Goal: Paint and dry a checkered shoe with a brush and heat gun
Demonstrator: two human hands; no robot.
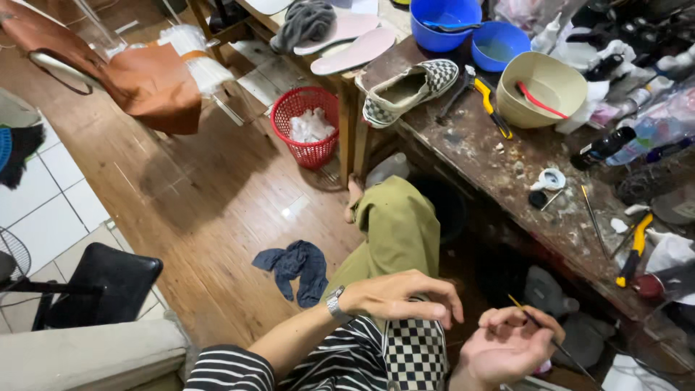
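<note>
A clear plastic bottle [651, 134] with a pale label lies at the workbench's [507, 166] far right edge.

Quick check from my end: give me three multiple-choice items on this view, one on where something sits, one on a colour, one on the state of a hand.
1. Where is the second checkered shoe?
A. in the red basket
B. on the workbench
C. on the floor

2. What colour is the basket on the floor?
A. red
B. green
C. white

3. What is the right hand doing?
A. lying flat and empty
B. gripping a hammer
C. pinching a thin brush

Answers:
1 B, it lies on the workbench edge beside the tools.
2 A, its mesh is red around white scraps.
3 C, the thin brush runs between its fingers, while the left hand rests on the checkered shoe in the lap.
</note>
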